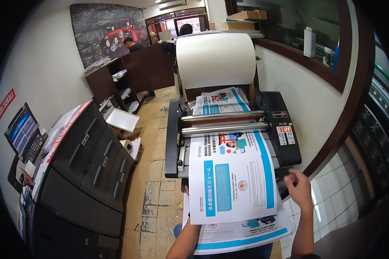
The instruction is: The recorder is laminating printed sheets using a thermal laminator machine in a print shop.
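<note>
A printed sheet (222, 190) in white and blue lies in the front of a black roll laminator (285, 108), its far end under the metal rollers (224, 126). Below the sheet's near edge is a stack of similar printed sheets (246, 239). My left hand (193, 222) reaches up at the sheet's left side; the paper covers most of it, so its fingers are hidden. To the right of the sheet, by the machine's front corner, my right hand (299, 187) hovers with bent fingers apart and nothing between them.
A wide film roll (216, 60) sits on top of the laminator, with more printed sheets (222, 100) behind the rollers. On the left stands a large dark printer (86, 159) with a screen. Far back, a person (133, 45) is behind a brown counter (147, 69). A wall ledge borders the right.
</note>
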Action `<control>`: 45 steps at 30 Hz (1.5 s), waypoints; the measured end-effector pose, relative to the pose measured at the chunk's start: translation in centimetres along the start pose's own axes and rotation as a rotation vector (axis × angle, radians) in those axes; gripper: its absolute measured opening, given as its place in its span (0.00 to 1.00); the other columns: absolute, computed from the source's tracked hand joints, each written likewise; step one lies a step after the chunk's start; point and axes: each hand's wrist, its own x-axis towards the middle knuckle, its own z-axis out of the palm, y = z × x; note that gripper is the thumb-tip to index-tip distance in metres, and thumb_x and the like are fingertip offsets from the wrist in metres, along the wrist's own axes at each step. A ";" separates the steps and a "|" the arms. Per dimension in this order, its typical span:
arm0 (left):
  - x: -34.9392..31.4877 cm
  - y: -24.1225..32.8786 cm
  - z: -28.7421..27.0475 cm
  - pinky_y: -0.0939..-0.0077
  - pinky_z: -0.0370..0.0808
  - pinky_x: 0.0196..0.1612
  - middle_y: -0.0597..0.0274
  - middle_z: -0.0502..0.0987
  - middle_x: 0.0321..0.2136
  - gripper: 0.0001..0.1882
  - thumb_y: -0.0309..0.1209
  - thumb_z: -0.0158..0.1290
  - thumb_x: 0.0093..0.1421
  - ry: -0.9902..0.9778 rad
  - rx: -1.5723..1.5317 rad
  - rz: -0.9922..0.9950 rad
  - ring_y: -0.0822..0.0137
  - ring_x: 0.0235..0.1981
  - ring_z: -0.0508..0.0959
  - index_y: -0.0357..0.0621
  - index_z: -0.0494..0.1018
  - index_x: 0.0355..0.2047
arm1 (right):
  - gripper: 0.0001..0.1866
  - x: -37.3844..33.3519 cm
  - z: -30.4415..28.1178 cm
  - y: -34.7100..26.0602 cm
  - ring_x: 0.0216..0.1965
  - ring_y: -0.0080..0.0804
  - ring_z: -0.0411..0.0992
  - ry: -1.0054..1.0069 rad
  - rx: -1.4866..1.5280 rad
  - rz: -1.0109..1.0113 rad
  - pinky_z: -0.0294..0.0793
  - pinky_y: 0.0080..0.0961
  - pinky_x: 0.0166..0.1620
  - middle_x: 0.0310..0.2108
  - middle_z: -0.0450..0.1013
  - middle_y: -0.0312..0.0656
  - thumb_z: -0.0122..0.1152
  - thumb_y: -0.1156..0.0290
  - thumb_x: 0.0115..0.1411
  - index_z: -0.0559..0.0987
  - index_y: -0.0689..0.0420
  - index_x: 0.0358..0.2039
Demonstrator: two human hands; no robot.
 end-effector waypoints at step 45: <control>-3.0 3.5 -6.4 0.42 0.52 0.70 0.44 0.65 0.65 0.36 0.49 0.51 0.66 0.079 0.779 -0.030 0.47 0.68 0.63 0.38 0.60 0.67 | 0.24 34.5 15.8 -9.0 0.58 0.58 0.71 -0.249 0.028 -0.472 0.68 0.40 0.61 0.56 0.73 0.60 0.53 0.60 0.68 0.76 0.65 0.56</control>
